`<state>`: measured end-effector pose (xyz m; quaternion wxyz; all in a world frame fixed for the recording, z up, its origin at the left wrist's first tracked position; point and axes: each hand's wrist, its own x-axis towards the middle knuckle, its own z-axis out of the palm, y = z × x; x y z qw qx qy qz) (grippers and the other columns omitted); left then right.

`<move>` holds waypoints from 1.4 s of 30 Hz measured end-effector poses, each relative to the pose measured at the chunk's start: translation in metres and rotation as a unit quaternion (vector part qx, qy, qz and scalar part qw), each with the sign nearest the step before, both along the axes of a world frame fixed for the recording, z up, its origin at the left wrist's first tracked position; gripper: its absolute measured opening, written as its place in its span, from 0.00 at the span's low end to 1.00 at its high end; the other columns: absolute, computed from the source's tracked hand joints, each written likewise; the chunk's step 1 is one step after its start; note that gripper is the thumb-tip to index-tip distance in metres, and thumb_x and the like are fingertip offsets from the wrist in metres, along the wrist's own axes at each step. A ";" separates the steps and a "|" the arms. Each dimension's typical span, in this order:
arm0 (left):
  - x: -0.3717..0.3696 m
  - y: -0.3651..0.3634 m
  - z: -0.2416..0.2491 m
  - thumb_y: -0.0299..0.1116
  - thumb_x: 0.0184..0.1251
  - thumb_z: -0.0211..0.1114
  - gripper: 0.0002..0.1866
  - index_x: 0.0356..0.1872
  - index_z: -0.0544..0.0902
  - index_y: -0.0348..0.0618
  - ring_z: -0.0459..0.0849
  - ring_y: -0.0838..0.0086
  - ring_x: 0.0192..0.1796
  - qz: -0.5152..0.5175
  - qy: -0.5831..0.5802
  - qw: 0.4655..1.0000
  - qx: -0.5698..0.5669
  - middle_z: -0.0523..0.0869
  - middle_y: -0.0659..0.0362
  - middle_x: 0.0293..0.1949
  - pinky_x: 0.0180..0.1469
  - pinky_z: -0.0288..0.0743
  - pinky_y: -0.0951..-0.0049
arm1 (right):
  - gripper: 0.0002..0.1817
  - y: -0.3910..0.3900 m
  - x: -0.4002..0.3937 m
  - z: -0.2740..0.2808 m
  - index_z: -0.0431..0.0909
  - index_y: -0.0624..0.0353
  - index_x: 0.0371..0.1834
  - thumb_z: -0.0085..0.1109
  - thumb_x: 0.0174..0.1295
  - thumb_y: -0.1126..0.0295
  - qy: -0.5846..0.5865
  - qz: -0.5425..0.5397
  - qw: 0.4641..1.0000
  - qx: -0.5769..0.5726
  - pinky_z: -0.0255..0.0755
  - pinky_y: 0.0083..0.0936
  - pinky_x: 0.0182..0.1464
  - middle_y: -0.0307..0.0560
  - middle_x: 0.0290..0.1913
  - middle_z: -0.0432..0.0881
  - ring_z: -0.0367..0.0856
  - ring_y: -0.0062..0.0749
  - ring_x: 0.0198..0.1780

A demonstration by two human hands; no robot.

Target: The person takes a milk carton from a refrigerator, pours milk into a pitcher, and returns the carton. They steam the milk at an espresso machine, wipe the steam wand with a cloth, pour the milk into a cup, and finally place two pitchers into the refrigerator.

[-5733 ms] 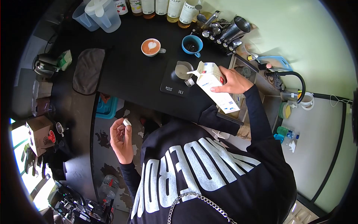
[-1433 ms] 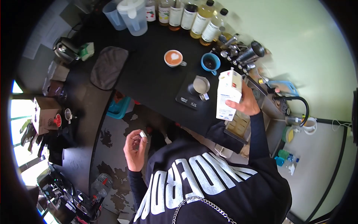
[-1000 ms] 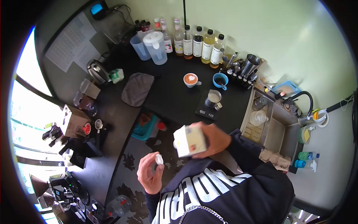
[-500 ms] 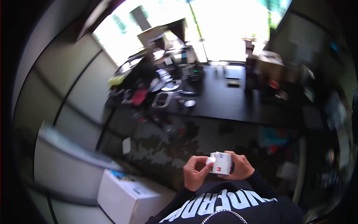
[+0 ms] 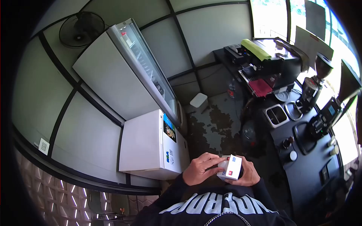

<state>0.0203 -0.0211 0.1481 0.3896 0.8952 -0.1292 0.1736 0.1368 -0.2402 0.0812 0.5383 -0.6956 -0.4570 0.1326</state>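
Observation:
In front of the chest, a small white box with red and blue print is held between both hands. My right hand wraps round its right side and underside. My left hand is at the left end of the box, its fingers and thumb pinched at a pale flap or piece there; what exactly they hold is too small to tell. The box is tilted, and its inside does not show.
A white chest freezer and a tall glass-door fridge stand at the left, a fan above. A dark counter at the right bears a coffee grinder, trays and cups. A white bin stands on the floor.
The view has swung left, bringing the fridge and fan into sight and shifting the counter to the right. Both hands remain at the box, with my left-hand fingers now further over its left end.

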 end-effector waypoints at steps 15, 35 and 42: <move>0.128 0.161 -0.020 0.44 0.51 0.87 0.63 0.81 0.53 0.35 0.64 0.54 0.81 0.196 -0.023 0.958 -0.207 0.64 0.37 0.78 0.79 0.58 0.55 | 0.41 0.273 0.235 0.040 0.70 0.64 0.61 0.80 0.50 0.53 -0.019 0.365 0.930 -0.048 0.81 0.39 0.49 0.57 0.40 0.86 0.89 0.51 0.43; 0.161 0.409 -0.057 0.37 0.45 0.89 0.49 0.64 0.66 0.33 0.87 0.56 0.55 0.615 0.100 0.778 -0.085 0.83 0.43 0.53 0.57 0.82 0.59 | 0.35 0.816 0.304 0.114 0.76 0.71 0.50 0.66 0.68 0.42 0.146 0.274 0.941 0.134 0.76 0.39 0.44 0.59 0.40 0.81 0.81 0.48 0.39; 0.215 0.448 -0.044 0.44 0.46 0.88 0.47 0.63 0.70 0.32 0.87 0.56 0.53 0.629 0.166 0.758 -0.053 0.85 0.45 0.51 0.56 0.82 0.62 | 0.28 0.800 0.369 0.117 0.75 0.68 0.42 0.67 0.68 0.48 0.011 0.341 0.925 0.165 0.72 0.39 0.37 0.57 0.33 0.78 0.77 0.45 0.32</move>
